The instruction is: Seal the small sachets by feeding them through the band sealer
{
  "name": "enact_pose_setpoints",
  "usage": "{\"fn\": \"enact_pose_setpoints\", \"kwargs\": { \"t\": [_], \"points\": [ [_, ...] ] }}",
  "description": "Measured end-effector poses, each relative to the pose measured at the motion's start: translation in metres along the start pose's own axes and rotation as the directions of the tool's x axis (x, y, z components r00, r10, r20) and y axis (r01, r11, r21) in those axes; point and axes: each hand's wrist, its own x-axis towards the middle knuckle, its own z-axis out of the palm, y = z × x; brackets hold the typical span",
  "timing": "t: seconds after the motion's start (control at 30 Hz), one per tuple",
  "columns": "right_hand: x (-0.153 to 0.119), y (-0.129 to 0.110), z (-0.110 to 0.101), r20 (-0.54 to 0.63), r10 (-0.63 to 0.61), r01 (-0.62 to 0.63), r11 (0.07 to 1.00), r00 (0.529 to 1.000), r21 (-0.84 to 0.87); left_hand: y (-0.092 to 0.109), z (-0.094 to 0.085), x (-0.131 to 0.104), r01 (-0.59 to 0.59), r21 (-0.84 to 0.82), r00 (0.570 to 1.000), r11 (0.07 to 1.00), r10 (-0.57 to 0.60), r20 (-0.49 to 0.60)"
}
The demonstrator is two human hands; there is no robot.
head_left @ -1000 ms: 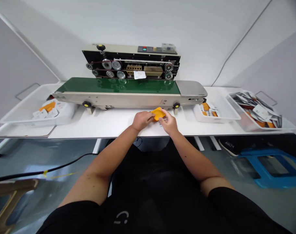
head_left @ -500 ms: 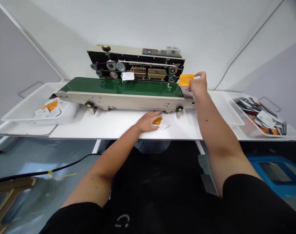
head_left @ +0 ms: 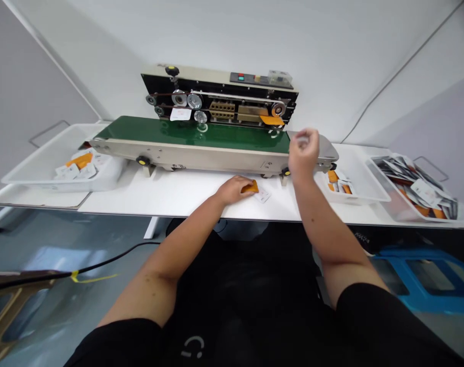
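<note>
Packet feeding: the step in hand is judged to be the entry of single packets at the right end of the roller machine.
Entering orange packet: it is lodged at the right-end roller, jutting out above the green belt, and is touched by no hand.
White packet at the left rollers: it juts out over the belt in the same way, well apart from the orange one.
Right hand: it is held above the steel end plate, just beside the entry, its grip loosely curled; nothing is seen in it, and whether the fingertips meet cannot be told.
Left hand: it is rested on the tabletop, its grip clamped on the held orange packet.
Loose white packet: it is laid just beside the left fingers, flat on the tabletop.
Next packet: a return of the right hand to the left is called for, as judged, with the packet's edge to be lined up level.
Edges and room: the near edge lies close to the left forearm; bare tabletop is left toward the left bin, while the right side is crowded by the small right bin.
</note>
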Motion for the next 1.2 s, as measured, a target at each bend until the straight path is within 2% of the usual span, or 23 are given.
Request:
{"fn": "enact_pose_setpoints", "kwargs": {
  "t": [0.07, 0.1, 0.2, 0.23, 0.3, 0.37, 0.43, 0.53, 0.6, 0.7, 0.8, 0.87, 0.97, 1.07, 1.13, 1.2],
  "points": [
    [-0.062, -0.013, -0.004, 0.122, 0.11, -0.124, 0.985, 0.986, 0.116, -0.002, -0.001, 0.0, 0.029, -0.043, 0.995, 0.999, -0.033, -0.096],
    [-0.089, -0.016, -0.005, 0.187, 0.183, -0.213, 0.964, 0.965, 0.157, -0.003, -0.003, -0.001, 0.053, -0.056, 0.983, 0.997, -0.062, -0.173],
    [-0.148, -0.015, -0.004, 0.386, 0.365, -0.455, 0.873, 0.848, 0.175, -0.007, -0.007, -0.005, 0.178, -0.096, 0.894, 0.979, -0.202, -0.4],
    [-0.158, -0.012, -0.003, 0.418, 0.398, -0.497, 0.853, 0.817, 0.16, -0.009, -0.008, -0.007, 0.224, -0.127, 0.862, 0.966, -0.258, -0.436],
    [-0.167, -0.006, -0.002, 0.448, 0.423, -0.528, 0.838, 0.788, 0.136, -0.01, -0.008, -0.009, 0.288, -0.218, 0.825, 0.933, -0.357, -0.438],
    [-0.167, -0.003, -0.001, 0.473, 0.423, -0.533, 0.838, 0.773, 0.121, -0.009, -0.007, -0.009, 0.303, -0.321, 0.819, 0.897, -0.417, -0.394],
    [-0.163, -0.002, 0.0, 0.498, 0.429, -0.543, 0.833, 0.754, 0.105, -0.008, -0.004, -0.007, 0.28, -0.415, 0.837, 0.866, -0.432, -0.336],
    [-0.161, -0.005, 0.0, 0.516, 0.432, -0.551, 0.829, 0.74, 0.097, -0.007, 0.0, -0.006, 0.203, -0.516, 0.889, 0.832, -0.377, -0.259],
    [-0.161, -0.008, 0.001, 0.54, 0.407, -0.552, 0.823, 0.737, 0.133, -0.008, 0.001, -0.006, 0.133, -0.49, 0.918, 0.862, -0.293, -0.266],
    [-0.161, -0.012, 0.001, 0.586, 0.365, -0.569, 0.797, 0.723, 0.205, -0.007, 0.002, -0.008, -0.048, -0.301, 0.956, 0.953, -0.044, -0.292],
    [-0.16, -0.016, 0.001, 0.56, 0.417, -0.608, 0.766, 0.716, 0.208, -0.001, 0.002, -0.011, -0.234, -0.179, 0.958, 0.956, 0.195, -0.209],
    [-0.156, -0.018, -0.003, 0.497, 0.464, -0.615, 0.765, 0.733, 0.192, 0.003, 0.001, -0.011, -0.268, -0.144, 0.957, 0.952, 0.246, -0.154],
    [-0.13, -0.018, -0.019, 0.363, 0.425, -0.511, 0.84, 0.829, 0.182, 0.008, -0.001, -0.011, -0.222, -0.076, 0.972, 0.972, 0.214, -0.1],
    [-0.07, -0.013, -0.039, 0.197, 0.333, -0.37, 0.908, 0.922, 0.197, 0.009, -0.005, -0.009, -0.141, -0.011, 0.99, 0.99, 0.141, 0.011],
    [-0.017, -0.004, -0.045, 0.109, 0.332, -0.348, 0.915, 0.937, 0.203, 0.011, -0.008, -0.007, -0.089, 0.022, 0.99, 0.996, 0.086, 0.114],
    [0.033, 0.009, -0.043, 0.09, 0.386, -0.396, 0.899, 0.918, 0.185, 0.012, -0.01, -0.006, -0.04, 0.048, 0.981, 0.998, 0.03, 0.194]
  ]
}}
